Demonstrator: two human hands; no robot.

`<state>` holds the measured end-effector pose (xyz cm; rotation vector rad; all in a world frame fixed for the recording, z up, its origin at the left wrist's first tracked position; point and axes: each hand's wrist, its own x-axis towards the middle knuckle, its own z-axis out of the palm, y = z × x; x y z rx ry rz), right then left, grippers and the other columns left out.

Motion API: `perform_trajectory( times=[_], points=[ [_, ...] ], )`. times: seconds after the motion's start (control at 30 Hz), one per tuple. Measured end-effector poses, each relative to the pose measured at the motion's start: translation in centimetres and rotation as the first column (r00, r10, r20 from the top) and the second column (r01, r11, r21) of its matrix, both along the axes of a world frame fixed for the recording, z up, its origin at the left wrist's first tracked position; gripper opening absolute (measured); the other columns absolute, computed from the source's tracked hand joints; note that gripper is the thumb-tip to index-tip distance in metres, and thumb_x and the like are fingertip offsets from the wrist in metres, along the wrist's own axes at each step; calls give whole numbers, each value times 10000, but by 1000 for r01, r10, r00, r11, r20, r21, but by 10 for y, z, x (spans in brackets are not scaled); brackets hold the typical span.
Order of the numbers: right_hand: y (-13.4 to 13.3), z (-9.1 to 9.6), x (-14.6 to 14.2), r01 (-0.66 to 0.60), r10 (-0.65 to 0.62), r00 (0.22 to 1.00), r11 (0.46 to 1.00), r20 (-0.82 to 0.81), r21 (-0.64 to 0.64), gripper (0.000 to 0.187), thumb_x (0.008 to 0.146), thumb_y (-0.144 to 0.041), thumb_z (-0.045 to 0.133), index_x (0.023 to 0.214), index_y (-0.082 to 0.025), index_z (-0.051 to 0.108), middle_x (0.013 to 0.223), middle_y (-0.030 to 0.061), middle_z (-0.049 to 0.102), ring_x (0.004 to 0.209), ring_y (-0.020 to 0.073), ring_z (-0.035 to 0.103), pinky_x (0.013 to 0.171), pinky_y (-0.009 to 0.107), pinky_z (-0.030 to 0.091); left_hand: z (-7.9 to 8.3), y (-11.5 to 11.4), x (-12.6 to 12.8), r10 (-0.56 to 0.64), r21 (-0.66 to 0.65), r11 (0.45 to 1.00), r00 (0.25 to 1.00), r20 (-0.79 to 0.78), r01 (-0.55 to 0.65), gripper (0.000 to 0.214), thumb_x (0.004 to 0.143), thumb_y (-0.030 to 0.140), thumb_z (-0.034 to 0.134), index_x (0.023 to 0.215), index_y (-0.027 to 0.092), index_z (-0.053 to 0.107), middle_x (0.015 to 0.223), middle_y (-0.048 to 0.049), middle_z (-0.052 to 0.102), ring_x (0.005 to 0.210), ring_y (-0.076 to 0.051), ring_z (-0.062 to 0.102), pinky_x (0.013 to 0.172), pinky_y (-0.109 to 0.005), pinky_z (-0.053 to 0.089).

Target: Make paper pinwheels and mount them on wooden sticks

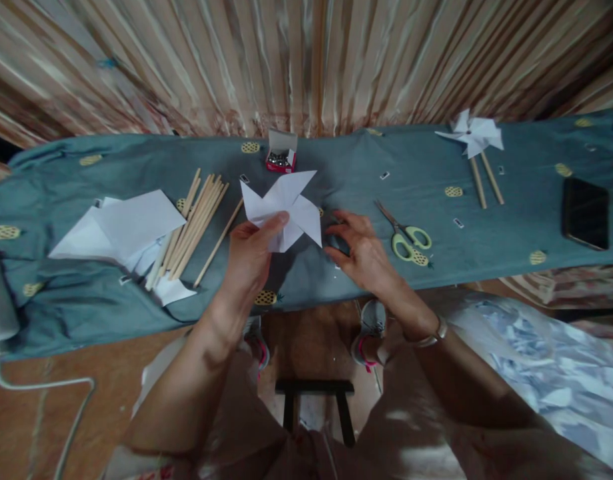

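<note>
A white folded-paper pinwheel [299, 210] is pinched in my left hand [254, 247], its thumb pressed at the middle and its points spread out. Just right of it, my right hand [359, 250] hovers with thumb and fingers curved apart, not touching the paper; I see nothing clear between them. Beyond the pinwheel stands a small open box [281, 159] of shiny metal pins. One wooden stick [219, 243] lies beside my left hand. Scissors [406, 237] with yellow-green handles lie to the right of my right hand, blades slightly apart.
A bundle of wooden sticks [196, 227] and white paper sheets [131, 223] lie on the left of the green cloth [356, 160]. At the far right are finished-looking pinwheels [471, 135] on sticks and a dark phone [585, 213]. A black stool [314, 387] stands below.
</note>
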<state>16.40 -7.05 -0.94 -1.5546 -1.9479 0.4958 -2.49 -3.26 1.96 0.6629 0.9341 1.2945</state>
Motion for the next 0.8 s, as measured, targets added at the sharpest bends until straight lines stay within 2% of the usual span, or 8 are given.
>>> perform_trajectory(
  times=[0.13, 0.2, 0.27, 0.33, 0.43, 0.5, 0.67, 0.8],
  points=[
    [5, -2, 6, -61, 44, 986, 993, -159, -104, 479, 671, -306, 822, 1120, -196, 695, 1469, 135, 504, 1376, 360, 441, 1139, 520, 358, -2, 2, 5, -33, -49, 998, 998, -59, 30, 245, 573, 314, 875, 759, 201, 764, 785, -24, 767, 761, -192, 701, 744, -310, 536],
    [9, 1, 9, -38, -12, 939, 989, -345, -140, 338, 723, -337, 777, 1038, -231, 714, 1312, 84, 632, 1232, 301, 576, 1051, 472, 447, -3, 1, 10, -89, -87, 993, 993, -74, 83, 246, 568, 325, 870, 749, 194, 766, 765, -22, 764, 731, -185, 691, 718, -297, 531],
    [14, 6, 12, 19, -128, 830, 979, -544, -201, 162, 803, -346, 700, 917, -235, 728, 975, 31, 733, 878, 195, 675, 838, 364, 535, -6, -1, 15, -150, -116, 983, 987, -65, 142, 239, 556, 308, 867, 725, 175, 765, 743, -22, 760, 661, -157, 663, 665, -271, 514],
    [18, 12, 13, 47, -245, 665, 957, -706, -288, 168, 812, -391, 703, 824, -226, 732, 704, -15, 692, 604, 116, 589, 635, 265, 506, -8, -3, 20, -203, -137, 972, 977, -67, 192, 227, 545, 299, 866, 687, 160, 756, 706, -25, 749, 595, -133, 625, 599, -248, 486],
    [20, 21, 11, -25, -340, 425, 922, -839, -387, 318, 746, -543, 752, 766, -225, 744, 666, -23, 685, 574, 89, 570, 565, 214, 470, -11, -4, 25, -240, -154, 962, 967, -83, 226, 235, 550, 311, 863, 678, 148, 753, 677, -34, 736, 568, -124, 600, 564, -240, 462],
    [18, 25, 8, -114, -363, 350, 899, -863, -424, 391, 696, -617, 764, 757, -231, 753, 685, -23, 702, 606, 92, 599, 582, 207, 483, -11, -4, 26, -243, -159, 961, 964, -107, 225, 248, 549, 322, 864, 683, 145, 753, 674, -34, 734, 570, -127, 599, 565, -243, 463],
    [14, 22, -1, -186, -368, 405, 863, -837, -470, 303, 579, -457, 899, 748, -247, 764, 747, -35, 751, 640, 103, 636, 672, 235, 526, -10, -3, 28, -266, -156, 959, 943, -201, 238, 258, 519, 332, 879, 655, 156, 749, 675, -24, 733, 587, -139, 603, 573, -254, 469],
    [16, 19, -5, -195, -373, 398, 858, -838, -475, 272, 583, -437, 898, 729, -250, 764, 732, -33, 757, 634, 114, 648, 690, 261, 541, -9, -2, 28, -303, -165, 948, 927, -219, 270, 274, 539, 359, 876, 680, 158, 753, 703, -33, 739, 615, -151, 624, 592, -264, 473]
  ],
)
